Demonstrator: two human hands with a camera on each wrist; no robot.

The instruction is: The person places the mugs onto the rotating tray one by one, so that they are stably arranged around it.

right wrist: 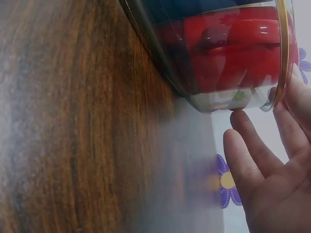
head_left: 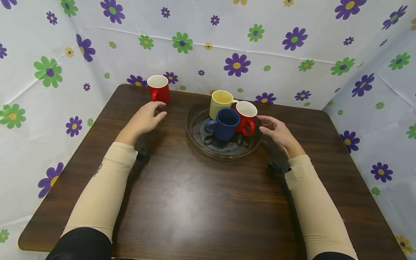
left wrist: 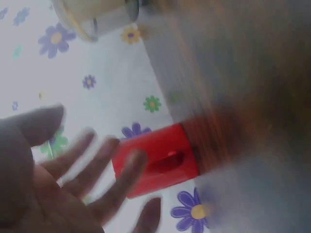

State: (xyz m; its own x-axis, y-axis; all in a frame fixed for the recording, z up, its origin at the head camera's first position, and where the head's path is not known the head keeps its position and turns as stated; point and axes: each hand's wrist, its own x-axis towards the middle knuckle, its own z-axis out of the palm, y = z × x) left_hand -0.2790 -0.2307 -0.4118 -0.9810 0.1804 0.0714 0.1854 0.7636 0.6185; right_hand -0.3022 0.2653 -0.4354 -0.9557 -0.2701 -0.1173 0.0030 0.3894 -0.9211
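Note:
A red mug (head_left: 163,92) with a white inside stands upright at the back left of the table. My left hand (head_left: 143,118) hovers just in front of it, fingers spread and holding nothing; in the left wrist view a gap seems to separate them from the mug. Right of centre, a clear glass bowl (head_left: 224,156) holds a blue mug (head_left: 228,125), a pale yellow mug (head_left: 216,107) and a second red mug (head_left: 241,125). Beside the bowl's right rim is my right hand (head_left: 278,135), its fingers loosely extended. Whether the fingertips touch the glass, I cannot tell.
The dark wooden table (head_left: 191,202) has rounded corners. A white flowered cloth (head_left: 195,61) hangs behind it and along both sides, close to the red mug and the back edge. Dark straps (head_left: 278,168) are at my wrists.

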